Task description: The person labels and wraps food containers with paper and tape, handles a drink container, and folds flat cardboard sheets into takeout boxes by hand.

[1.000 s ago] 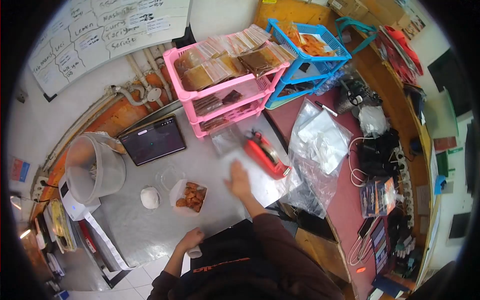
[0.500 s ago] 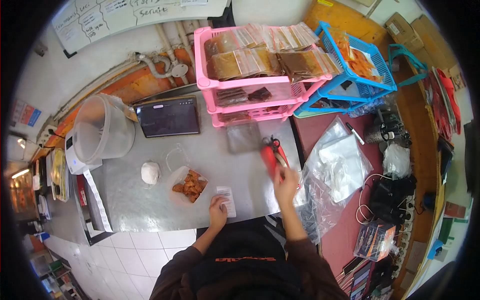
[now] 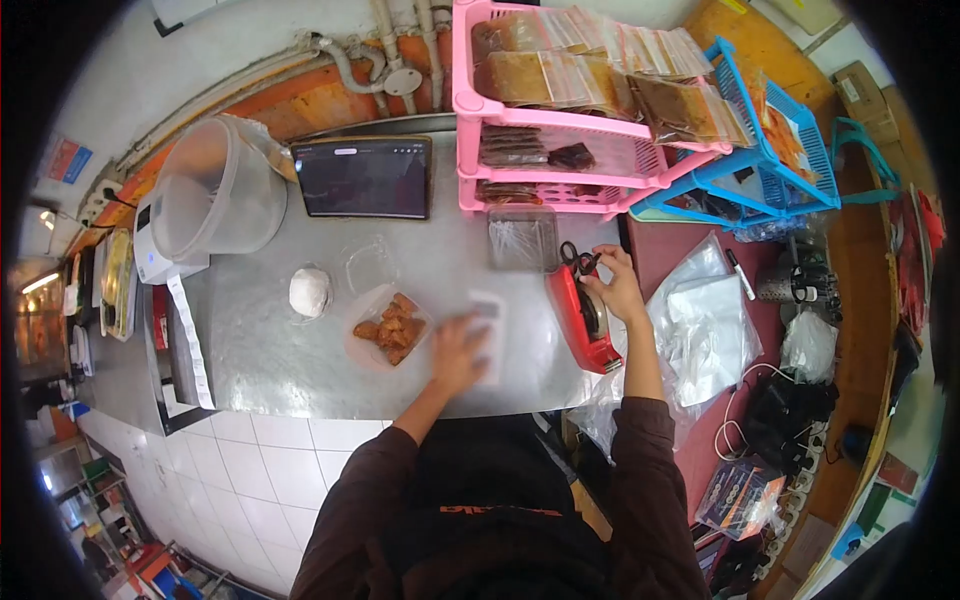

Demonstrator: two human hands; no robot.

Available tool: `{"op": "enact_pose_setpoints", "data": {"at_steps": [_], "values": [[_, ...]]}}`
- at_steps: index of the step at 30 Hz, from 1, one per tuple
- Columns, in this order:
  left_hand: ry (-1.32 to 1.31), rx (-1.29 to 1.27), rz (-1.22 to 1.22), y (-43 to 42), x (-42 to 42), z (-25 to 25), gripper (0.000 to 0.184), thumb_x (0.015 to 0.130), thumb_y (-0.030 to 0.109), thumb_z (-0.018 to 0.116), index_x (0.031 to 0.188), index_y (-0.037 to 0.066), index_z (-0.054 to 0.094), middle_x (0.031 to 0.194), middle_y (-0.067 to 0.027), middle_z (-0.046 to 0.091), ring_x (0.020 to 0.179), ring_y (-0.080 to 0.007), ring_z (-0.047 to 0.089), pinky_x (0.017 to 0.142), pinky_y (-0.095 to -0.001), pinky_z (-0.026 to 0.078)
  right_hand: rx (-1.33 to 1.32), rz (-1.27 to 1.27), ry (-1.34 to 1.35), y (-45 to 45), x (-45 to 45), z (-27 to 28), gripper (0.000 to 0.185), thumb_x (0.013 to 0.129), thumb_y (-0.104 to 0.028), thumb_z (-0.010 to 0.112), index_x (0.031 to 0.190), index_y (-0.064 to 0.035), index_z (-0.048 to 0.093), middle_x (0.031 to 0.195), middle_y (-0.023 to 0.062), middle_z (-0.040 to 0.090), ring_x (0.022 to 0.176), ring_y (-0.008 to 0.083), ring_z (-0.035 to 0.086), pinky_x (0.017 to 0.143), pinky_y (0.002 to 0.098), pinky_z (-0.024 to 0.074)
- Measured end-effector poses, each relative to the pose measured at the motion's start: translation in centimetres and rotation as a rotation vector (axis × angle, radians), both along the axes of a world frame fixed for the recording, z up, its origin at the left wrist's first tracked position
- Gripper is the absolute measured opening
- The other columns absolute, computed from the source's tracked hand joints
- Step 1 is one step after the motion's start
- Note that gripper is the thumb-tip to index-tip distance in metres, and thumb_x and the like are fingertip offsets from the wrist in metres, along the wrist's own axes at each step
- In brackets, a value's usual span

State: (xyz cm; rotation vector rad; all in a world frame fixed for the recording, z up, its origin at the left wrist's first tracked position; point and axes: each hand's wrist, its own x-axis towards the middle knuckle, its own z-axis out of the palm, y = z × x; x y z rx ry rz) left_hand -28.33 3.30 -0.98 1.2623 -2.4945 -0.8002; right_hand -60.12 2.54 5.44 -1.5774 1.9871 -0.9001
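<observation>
My left hand (image 3: 462, 352), blurred by motion, lies with fingers outstretched at the left edge of a white printed paper slip (image 3: 489, 322) on the steel table. Thumb and fingers of my right hand (image 3: 620, 283) pinch the black handles of scissors (image 3: 578, 259) at the far end of a red tape dispenser (image 3: 583, 322). The scissors' blades are hidden. Left of my left hand stands an open clear container (image 3: 360, 350) with brown fried pieces (image 3: 392, 330) in it. A round white wrapped bundle (image 3: 311, 291) sits further left.
A clear lidded box (image 3: 522, 240) stands beyond the dispenser, before a pink rack (image 3: 560, 120) of filled sachets. Behind are a tablet (image 3: 362, 178), a label printer (image 3: 160, 245) and a large clear tub (image 3: 220, 190). Plastic bags (image 3: 705, 320) lie right.
The red dispenser, blurred in my right hand before, now stands on the table. That hand has moved to the scissors. The slip and my left hand have shifted away from the table's front edge.
</observation>
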Motion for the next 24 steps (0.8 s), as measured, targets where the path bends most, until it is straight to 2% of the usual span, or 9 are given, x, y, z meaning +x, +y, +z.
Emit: {"op": "enact_pose_setpoints", "data": {"at_steps": [2, 5, 6, 9, 11, 12, 14, 17, 24], "values": [[-0.011, -0.007, -0.104, 0.8, 1.6, -0.2, 0.053, 0.075, 0.031, 0.061, 0.124, 0.014, 0.048, 0.136, -0.0046, 0.035, 0.128, -0.0254, 0.027, 0.103, -0.0533, 0.015, -0.114, -0.006, 0.207, -0.1, 1.7, 2.8, 0.024, 0.061, -0.006, 0.075, 0.077, -0.0008, 0.057, 0.089, 0.0083, 0.055, 0.086, 0.0237, 0.051, 0.076, 0.0338, 0.0418], [-0.058, 0.021, -0.064, 1.6, 2.3, -2.3, 0.071, 0.068, 0.042, 0.067, 0.128, 0.016, 0.042, 0.143, -0.0023, 0.026, 0.131, -0.0292, 0.024, 0.096, -0.0626, 0.02, -0.242, -0.333, -0.015, 1.8, 3.4, 4.9, 0.023, 0.068, -0.005, 0.073, 0.069, -0.0021, 0.05, 0.065, 0.0038, 0.048, 0.06, 0.0161, 0.047, 0.057, 0.0281, 0.04], [-0.061, 0.028, -0.052, 1.8, 2.4, -2.5, 0.071, 0.068, 0.042, 0.067, 0.128, 0.016, 0.042, 0.143, -0.0023, 0.026, 0.131, -0.0292, 0.024, 0.096, -0.0626, 0.02, -0.468, -0.415, 0.131, 2.7, 4.1, 5.0, 0.026, 0.075, -0.005, 0.069, 0.064, -0.0042, 0.045, 0.054, 0.0007, 0.039, 0.049, 0.0103, 0.037, 0.048, 0.0235, 0.0337], [-0.098, -0.019, 0.024, 2.6, 1.5, -2.9, 0.072, 0.068, 0.048, 0.065, 0.128, 0.015, 0.041, 0.143, -0.0016, 0.026, 0.133, -0.0284, 0.02, 0.097, -0.0611, 0.02, -0.56, -0.733, -0.186, 7.6, 7.6, 3.7, 0.022, 0.085, -0.005, 0.057, 0.067, -0.0048, 0.045, 0.058, 0.0, 0.043, 0.049, 0.0074, 0.041, 0.045, 0.0221, 0.0345], [-0.07, -0.059, 0.031, 2.6, 1.4, -2.6, 0.072, 0.07, 0.051, 0.062, 0.128, 0.015, 0.041, 0.142, -0.0021, 0.027, 0.133, -0.0284, 0.02, 0.095, -0.0623, 0.021, -0.493, -0.67, -0.319, 7.8, 12.6, 2.9, 0.017, 0.088, -0.008, 0.051, 0.072, -0.0037, 0.047, 0.061, 0.0012, 0.047, 0.048, 0.0081, 0.046, 0.045, 0.0221, 0.0381], [-0.068, -0.052, 0.036, 2.4, 1.5, -2.1, 0.072, 0.07, 0.051, 0.062, 0.128, 0.015, 0.041, 0.142, -0.0021, 0.027, 0.133, -0.0284, 0.02, 0.095, -0.0623, 0.021, -0.309, -0.593, -0.589, 8.9, 13.9, 0.4, 0.011, 0.089, -0.011, 0.05, 0.084, -0.0015, 0.053, 0.068, 0.0048, 0.053, 0.054, 0.0101, 0.055, 0.047, 0.0227, 0.0429], [-0.063, 0.044, -0.004, 2.1, 1.6, -1.0, 0.072, 0.075, 0.048, 0.058, 0.133, 0.011, 0.036, 0.14, -0.0065, 0.03, 0.133, -0.0264, 0.021, 0.104, -0.0545, 0.009, -0.114, -0.383, -0.56, 9.0, 16.5, -2.1, 0.025, 0.089, -0.011, 0.052, 0.111, -0.0001, 0.055, 0.1, 0.0117, 0.06, 0.082, 0.017, 0.062, 0.066, 0.0253, 0.0487], [-0.064, 0.032, -0.011, 2.0, 1.7, -1.2, 0.075, 0.074, 0.05, 0.058, 0.133, 0.01, 0.036, 0.141, -0.0081, 0.029, 0.133, -0.0269, 0.02, 0.104, -0.0545, 0.009, -0.076, 0.0, -0.111, 7.2, 17.4, -4.1, 0.026, 0.082, -0.01, 0.058, 0.105, -0.0012, 0.052, 0.123, 0.0208, 0.049, 0.116, 0.0348, 0.046, 0.098, 0.0414, 0.0346], [-0.084, 0.04, -0.05, 1.8, 2.2, -0.9, 0.078, 0.074, 0.053, 0.057, 0.133, 0.008, 0.035, 0.141, -0.0088, 0.028, 0.134, -0.0268, 0.018, 0.106, -0.0528, 0.008, 0.047, 0.369, 0.242, 3.9, 16.0, -7.4, 0.035, 0.08, -0.027, 0.06, 0.099, -0.0039, 0.043, 0.142, 0.0198, 0.024, 0.131, 0.0342, 0.023, 0.102, 0.0602, 0.0108]]}}
